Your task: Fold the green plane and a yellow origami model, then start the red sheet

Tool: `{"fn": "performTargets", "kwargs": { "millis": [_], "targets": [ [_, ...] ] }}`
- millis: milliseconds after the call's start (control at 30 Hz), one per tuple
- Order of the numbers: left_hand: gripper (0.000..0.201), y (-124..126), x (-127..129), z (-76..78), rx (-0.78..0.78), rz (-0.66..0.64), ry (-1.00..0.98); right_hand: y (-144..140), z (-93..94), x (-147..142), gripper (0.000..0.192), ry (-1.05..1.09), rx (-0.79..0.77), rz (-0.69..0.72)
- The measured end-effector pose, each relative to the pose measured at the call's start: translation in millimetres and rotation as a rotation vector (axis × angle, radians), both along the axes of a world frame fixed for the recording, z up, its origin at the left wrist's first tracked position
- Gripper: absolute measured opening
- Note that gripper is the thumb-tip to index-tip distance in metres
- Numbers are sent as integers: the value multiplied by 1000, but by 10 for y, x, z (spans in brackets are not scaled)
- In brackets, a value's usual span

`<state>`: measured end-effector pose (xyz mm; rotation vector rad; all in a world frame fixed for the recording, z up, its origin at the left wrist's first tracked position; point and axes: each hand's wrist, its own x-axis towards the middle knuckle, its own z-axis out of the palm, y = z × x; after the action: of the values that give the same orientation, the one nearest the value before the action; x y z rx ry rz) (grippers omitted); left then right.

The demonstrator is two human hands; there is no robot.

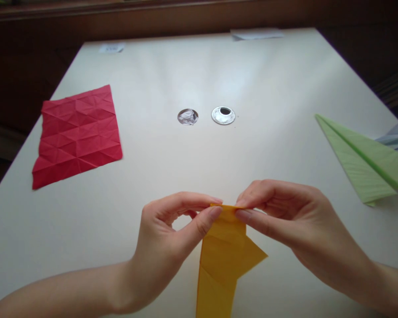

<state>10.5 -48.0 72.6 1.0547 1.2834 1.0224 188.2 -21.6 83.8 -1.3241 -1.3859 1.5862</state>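
A folded yellow sheet of paper (223, 258) hangs upright at the front middle, with a pointed flap sticking out to the right. My left hand (172, 238) pinches its top left corner between thumb and fingers. At the top right corner, my right hand (288, 216) pinches it the same way. The paper's lower end runs out of the bottom of the view.
A creased red paper sheet (78, 137) lies on the white table (152, 168) at the left. A light green paper plane (365, 159) lies at the right. Two round holes sit mid-table, one with a metal ring (223, 119). White paper (257, 34) is at the far edge.
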Motion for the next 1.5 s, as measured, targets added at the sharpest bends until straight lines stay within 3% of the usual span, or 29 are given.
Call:
{"fn": "performTargets", "kwargs": {
  "millis": [133, 367, 733, 967, 1200, 1500],
  "targets": [
    [5, 13, 5, -2, -36, 5, -64, -2, -2, 3, 9, 13, -29, 14],
    [8, 19, 24, -10, -78, -2, -63, 36, -56, 31, 12, 122, -237, 35],
    [13, 36, 17, -10, -101, -24, -55, 64, -67, 25, 12, 169, -287, -5],
    [15, 46, 20, -17, -140, -7, -69, 51, -90, 18, 15, 120, -243, 22],
    [11, 56, 28, -6, -126, -175, 73, 73, 43, -45, 15, -87, -140, 172],
    [17, 52, 34, -20, -230, -296, 31, 37, -75, 23, 13, 51, -114, 33]
  ]
}}
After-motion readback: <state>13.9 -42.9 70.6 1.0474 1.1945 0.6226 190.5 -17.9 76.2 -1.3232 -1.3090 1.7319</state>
